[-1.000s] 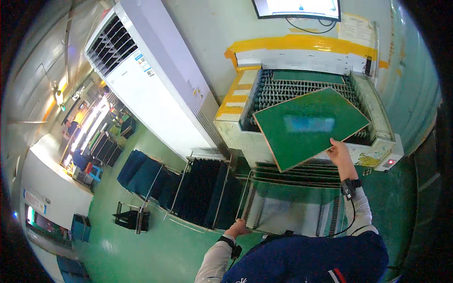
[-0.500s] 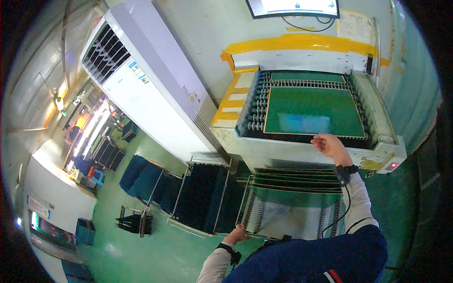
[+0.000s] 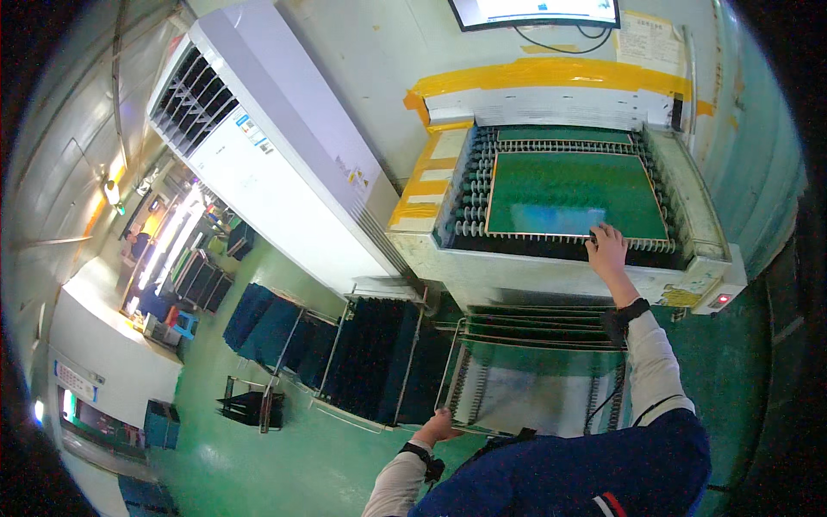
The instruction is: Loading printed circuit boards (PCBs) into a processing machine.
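Observation:
A large green circuit board panel (image 3: 573,194) with a thin pale border lies flat on the rollers of a conveyor machine (image 3: 517,263). My right hand (image 3: 608,250) reaches over the machine's front wall, fingers slightly bent and apart, the fingertips at the panel's near edge. Below the machine stands a wire rack (image 3: 517,405) holding several upright green panels (image 3: 543,329) toward its far end. My left hand (image 3: 438,427) is closed around the rack's near left corner. A second green panel (image 3: 564,136) lies farther back on the rollers, partly covered by the machine's white hood.
Left of the rack, more racks of dark panels (image 3: 366,358) stand in a row on the green floor. A tall white air conditioner (image 3: 284,172) rises behind them. A small dark rack (image 3: 250,407) sits farther left. A screen (image 3: 534,12) hangs above the machine.
The panel has shifted slightly away from me on the rollers, uncovering rollers at its near edge. My right hand has moved forward and turned palm down onto that edge. My left hand stays on the rack.

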The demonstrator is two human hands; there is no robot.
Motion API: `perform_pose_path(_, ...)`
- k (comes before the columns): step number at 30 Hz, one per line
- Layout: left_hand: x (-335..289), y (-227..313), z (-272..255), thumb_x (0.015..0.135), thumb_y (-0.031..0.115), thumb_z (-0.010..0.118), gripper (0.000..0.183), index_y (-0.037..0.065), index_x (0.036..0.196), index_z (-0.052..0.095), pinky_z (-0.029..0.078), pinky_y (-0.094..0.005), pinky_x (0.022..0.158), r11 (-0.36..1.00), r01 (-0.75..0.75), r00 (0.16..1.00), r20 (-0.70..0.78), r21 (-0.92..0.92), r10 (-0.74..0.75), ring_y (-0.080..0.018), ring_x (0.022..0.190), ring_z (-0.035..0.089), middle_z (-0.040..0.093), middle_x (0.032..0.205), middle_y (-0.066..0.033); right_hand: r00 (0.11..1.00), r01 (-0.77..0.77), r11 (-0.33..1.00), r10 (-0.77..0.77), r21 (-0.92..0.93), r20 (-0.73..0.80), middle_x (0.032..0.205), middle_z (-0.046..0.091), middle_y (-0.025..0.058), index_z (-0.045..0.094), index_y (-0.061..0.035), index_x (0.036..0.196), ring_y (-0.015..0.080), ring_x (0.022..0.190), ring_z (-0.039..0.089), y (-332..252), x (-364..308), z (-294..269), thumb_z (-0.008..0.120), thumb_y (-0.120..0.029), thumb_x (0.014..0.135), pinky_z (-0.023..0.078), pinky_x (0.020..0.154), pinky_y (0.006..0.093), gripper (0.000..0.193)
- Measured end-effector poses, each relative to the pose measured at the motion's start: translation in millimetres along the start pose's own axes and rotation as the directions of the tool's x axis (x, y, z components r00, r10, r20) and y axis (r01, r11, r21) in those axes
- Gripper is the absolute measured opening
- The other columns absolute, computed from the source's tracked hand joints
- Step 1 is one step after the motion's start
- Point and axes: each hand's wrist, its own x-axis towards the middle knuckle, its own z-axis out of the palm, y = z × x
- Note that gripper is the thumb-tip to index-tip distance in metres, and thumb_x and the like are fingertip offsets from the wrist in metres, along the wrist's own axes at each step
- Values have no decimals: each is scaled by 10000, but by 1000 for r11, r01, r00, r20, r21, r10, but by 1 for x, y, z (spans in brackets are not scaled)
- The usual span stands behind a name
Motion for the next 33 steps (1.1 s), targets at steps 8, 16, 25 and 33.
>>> perform_pose_path(8, 10, -23, 26, 649, 525, 750, 994, -130, 1267, 330, 470, -432, 911, 995, -26, 1000, 14, 96, 25, -439, 1089, 531, 450, 1221, -330, 993, 49, 996, -57, 81, 99, 1252, 515, 107, 584, -133, 1153, 317, 1194, 438, -4, 18, 1, 641, -232, 788, 337, 987, 487, 383)
perform_pose_path(16, -33, 45, -51, 667, 534, 739, 966, -113, 1260, 335, 467, -449, 913, 974, 179, 984, 23, -138, -177, -445, 1092, 529, 446, 1230, -321, 990, 38, 999, -43, 38, 132, 1281, 500, 123, 574, -120, 1171, 322, 1218, 421, 3, 36, 12, 622, -250, 807, 333, 1001, 488, 389)
perform_pose_path(25, -5, 8, -6, 666, 514, 747, 880, -82, 1205, 387, 480, -464, 886, 993, 87, 994, -69, 78, -81, -444, 1065, 547, 479, 1204, -293, 991, 87, 990, -97, 106, 91, 1248, 524, 122, 589, -105, 1124, 336, 1168, 460, -5, 29, 14, 628, -223, 797, 355, 982, 486, 351)
perform_pose_path(33, -64, 85, -97, 651, 454, 772, 827, -88, 1171, 427, 498, -455, 860, 980, 182, 983, 4, -77, -183, -428, 1032, 569, 504, 1169, -290, 932, 256, 812, -351, 524, 89, 1033, 612, 138, 627, -83, 989, 348, 996, 539, -58, -87, -19, 635, -92, 782, 437, 863, 439, 208)
